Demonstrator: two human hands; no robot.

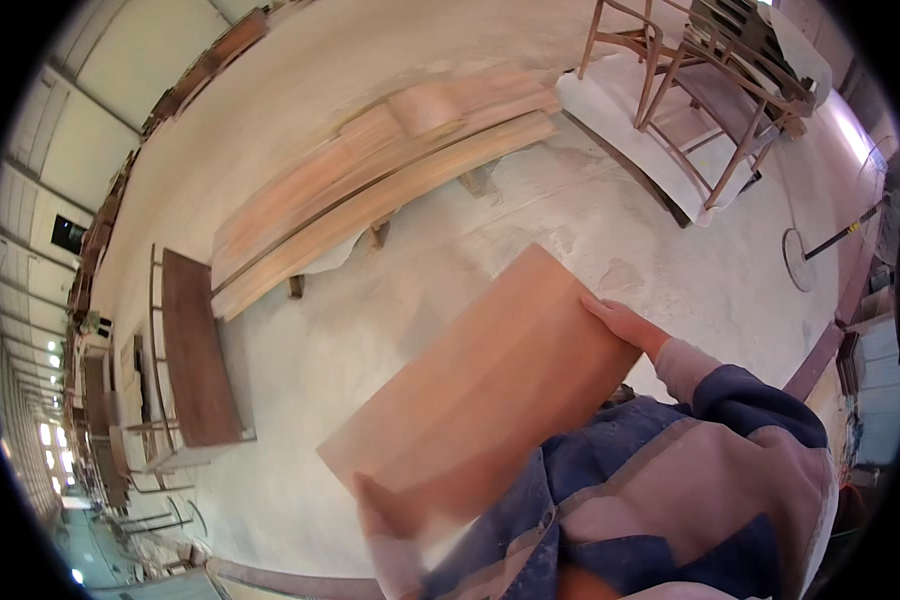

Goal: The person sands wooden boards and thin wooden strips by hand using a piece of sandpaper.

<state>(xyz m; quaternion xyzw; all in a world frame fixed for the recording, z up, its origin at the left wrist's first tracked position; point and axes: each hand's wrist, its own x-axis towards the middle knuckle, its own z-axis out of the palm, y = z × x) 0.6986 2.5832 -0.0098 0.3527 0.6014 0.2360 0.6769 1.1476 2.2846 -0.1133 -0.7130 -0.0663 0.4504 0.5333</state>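
Observation:
A wide, flat reddish-brown wooden board (490,380) is held in front of my body, clear of the floor. My right hand (622,325) is closed on its far right end, thumb over the upper face and the other fingers hidden behind. My left hand (372,500) grips the lower left end; it is somewhat blurred, and its fingers are mostly out of sight beyond the edge. Ahead of me, several long wooden boards (410,200) lie side by side on low wooden supports (378,232).
To the left stands a dark brown panel piece of furniture (198,350). Wooden chair frames (690,110) stand on a white sheet (610,100) at the far right. A thin pole with a round hoop (798,262) is near the right wall. More dark wooden pieces (205,70) line the left wall.

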